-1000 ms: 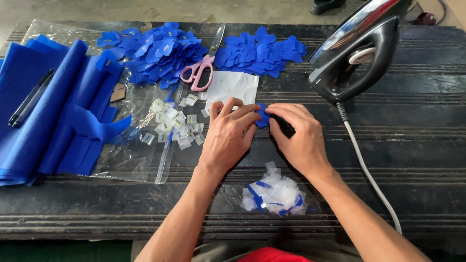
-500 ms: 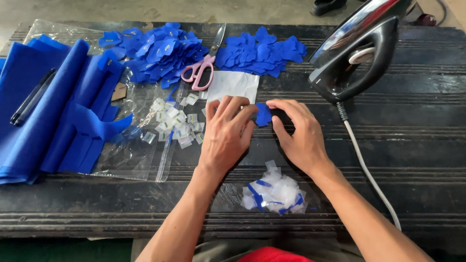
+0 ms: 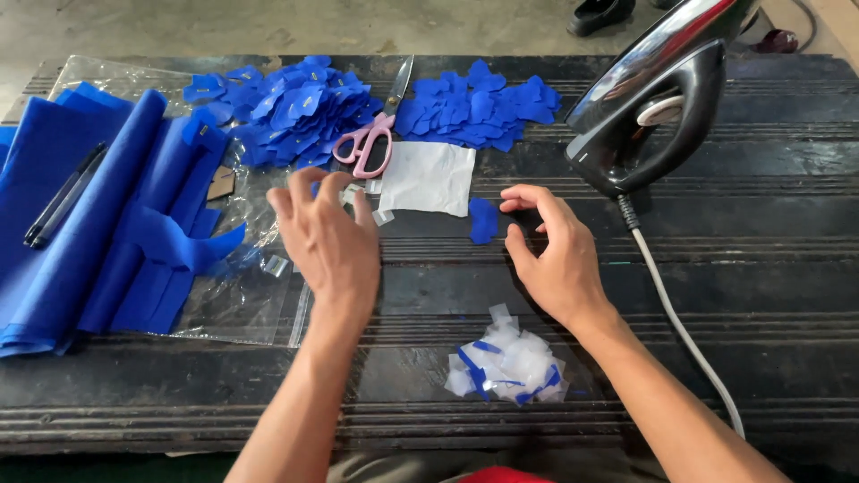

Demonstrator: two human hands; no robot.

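My left hand (image 3: 327,234) hovers palm down over small clear plastic squares (image 3: 276,265) on a plastic bag; its fingers are spread and I see nothing held. My right hand (image 3: 553,253) rests on the dark table with fingers loosely curled and apart, just right of a small blue fabric piece (image 3: 483,219) that lies free. A white sheet (image 3: 428,178) sits just beyond both hands.
Pink-handled scissors (image 3: 371,134) lie between two heaps of blue cut pieces (image 3: 286,109) (image 3: 479,105). A black iron (image 3: 653,107) stands at right, its cord (image 3: 680,326) running toward me. Folded blue cloth (image 3: 89,224) and a pen (image 3: 64,195) lie left. A scrap pile (image 3: 506,367) is near me.
Both hands were together on the small blue piece. The left hand has moved left to the plastic squares, the right has let go, and the blue piece now lies alone.
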